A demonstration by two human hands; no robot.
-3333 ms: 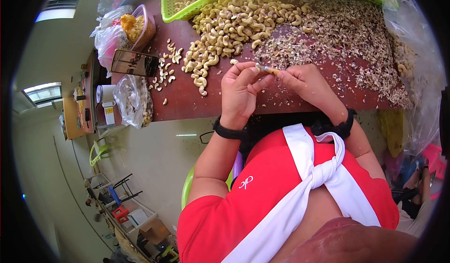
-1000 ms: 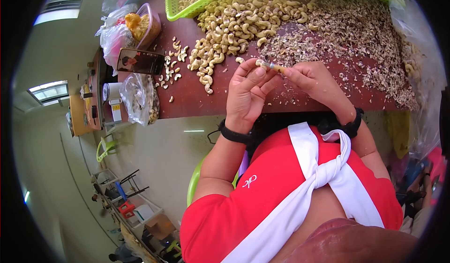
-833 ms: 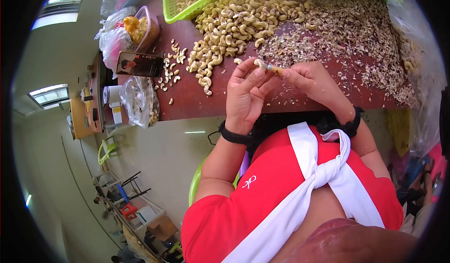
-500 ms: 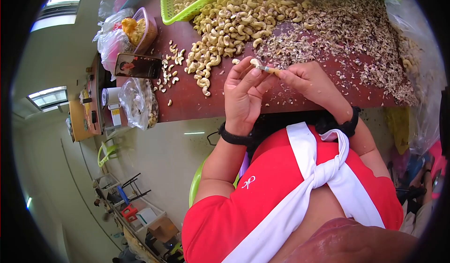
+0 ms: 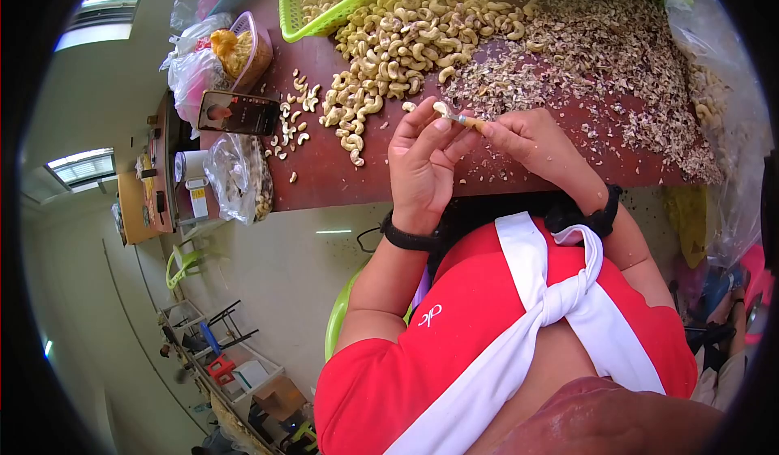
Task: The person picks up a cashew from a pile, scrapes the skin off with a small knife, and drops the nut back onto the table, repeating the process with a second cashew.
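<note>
Between the thumb and fingers of my left hand (image 5: 423,159) is a pale cashew nut (image 5: 442,109), held just above the table's near side. My right hand (image 5: 531,142) grips a small knife (image 5: 474,122) by its wooden handle, and its short metal end reaches the cashew. Beyond my hands lies a large heap of cashews (image 5: 398,45) with bits of brown skin on them. To the right of that heap spreads a thick layer of flaky skin scraps (image 5: 600,57). Smaller pale cashews (image 5: 302,102) are scattered at the left.
Green baskets (image 5: 312,26) of cashews stand at the back of the red table (image 5: 324,183). A phone (image 5: 238,114) leans at the left, near plastic bags and a pink basket (image 5: 258,53). Clear plastic sheeting (image 5: 730,130) hangs at the right. Another person's arm (image 5: 737,317) shows at lower right.
Both hands stay in nearly the same place, with the cashew and the knife still held together. The view has shifted very slightly.
</note>
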